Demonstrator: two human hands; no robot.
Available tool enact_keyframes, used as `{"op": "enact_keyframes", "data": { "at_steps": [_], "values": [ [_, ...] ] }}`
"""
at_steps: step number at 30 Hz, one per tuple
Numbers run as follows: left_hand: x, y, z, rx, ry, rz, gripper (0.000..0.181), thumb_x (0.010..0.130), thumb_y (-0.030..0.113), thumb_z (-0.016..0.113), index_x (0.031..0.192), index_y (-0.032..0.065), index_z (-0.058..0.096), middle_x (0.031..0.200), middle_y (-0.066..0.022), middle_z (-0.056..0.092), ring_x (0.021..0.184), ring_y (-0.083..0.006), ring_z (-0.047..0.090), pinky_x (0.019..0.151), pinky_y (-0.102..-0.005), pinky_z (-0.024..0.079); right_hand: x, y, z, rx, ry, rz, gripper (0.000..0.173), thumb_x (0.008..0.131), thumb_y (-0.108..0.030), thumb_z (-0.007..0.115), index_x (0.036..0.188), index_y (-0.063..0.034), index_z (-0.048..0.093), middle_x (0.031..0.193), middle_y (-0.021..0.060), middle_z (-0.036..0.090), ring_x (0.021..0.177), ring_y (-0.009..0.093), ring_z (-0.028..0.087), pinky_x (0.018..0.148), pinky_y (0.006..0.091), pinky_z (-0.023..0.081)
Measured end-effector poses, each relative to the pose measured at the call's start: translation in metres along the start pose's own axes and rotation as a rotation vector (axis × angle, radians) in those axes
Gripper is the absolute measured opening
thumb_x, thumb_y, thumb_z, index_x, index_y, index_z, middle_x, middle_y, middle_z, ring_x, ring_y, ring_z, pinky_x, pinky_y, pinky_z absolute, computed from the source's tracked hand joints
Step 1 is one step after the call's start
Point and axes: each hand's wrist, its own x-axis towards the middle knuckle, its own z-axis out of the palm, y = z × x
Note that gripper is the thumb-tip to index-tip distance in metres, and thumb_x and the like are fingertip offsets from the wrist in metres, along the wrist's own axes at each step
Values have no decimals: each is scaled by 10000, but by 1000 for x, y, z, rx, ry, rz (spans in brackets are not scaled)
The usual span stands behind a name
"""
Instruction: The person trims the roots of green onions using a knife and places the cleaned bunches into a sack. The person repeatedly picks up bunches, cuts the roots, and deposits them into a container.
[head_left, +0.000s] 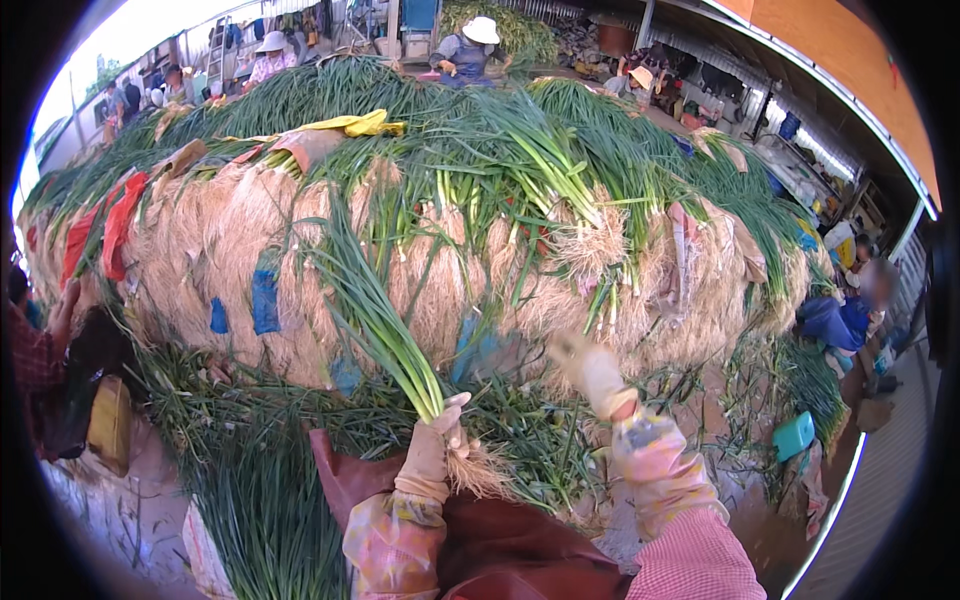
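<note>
My gloved left hand (439, 446) grips a small bunch of green onions (394, 352) near the root end. The leaves slant up and to the left, and the pale roots (480, 466) hang out to the right of my fist. My gloved right hand (592, 371) is blurred, reaching forward with its fingers apart and nothing visible in them. Just beyond it is a large heap of green onions, with a thick wall of tan roots (540, 304) facing me. A loose bunch (589, 225) rests on the heap's front, its roots towards me.
Loose leaves (277, 420) litter the wet floor. A pile of long green onions (262, 517) lies at my lower left. A yellow jerrycan (109, 424) stands beside a person at left, a teal container (793, 436) at right. Several people sit or stand around the heap.
</note>
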Motion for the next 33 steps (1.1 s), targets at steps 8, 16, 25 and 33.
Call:
{"op": "enact_keyframes", "data": {
  "at_steps": [8, 16, 25, 33],
  "values": [
    [11, -5, 4, 46, -102, 8, 401, 933, 142, 575, 1307, 4, 538, 521, 17, 443, 417, -135, 455, 561, -346, 520, 172, 100, -46, 120, 304, 428, 291, 914, -278, 644, 1114, -69, 676, 954, 161, 717, 876, 287, 704, 782, 373, 549],
    [19, -4, 1, -36, 190, 18, 386, 954, 190, 538, 1299, 19, 563, 668, -1, 594, 512, -144, 558, 668, -336, 574, 66, -71, -57, 483, 436, -31, 216, 895, -287, 669, 932, -74, 663, 756, 129, 671, 645, 247, 658, 561, 352, 518],
    [50, -56, -61, 141, -30, 128, 289, 974, 154, 523, 1208, -8, 574, 1118, -142, 648, 916, -210, 662, 798, -339, 556, -87, -121, 51, 501, -179, -438, 150, 858, -240, 680, 941, -116, 668, 869, 98, 669, 737, 282, 668, 629, 397, 537],
    [34, -39, -46, 539, 142, 350, 207, 849, 98, 684, 1034, 9, 663, 888, -42, 680, 734, -127, 625, 642, -284, 522, 17, -127, -7, 579, 301, -220, 391, 905, -351, 664, 1200, -102, 604, 939, 143, 704, 839, 298, 701, 718, 369, 574]
  ]
}}
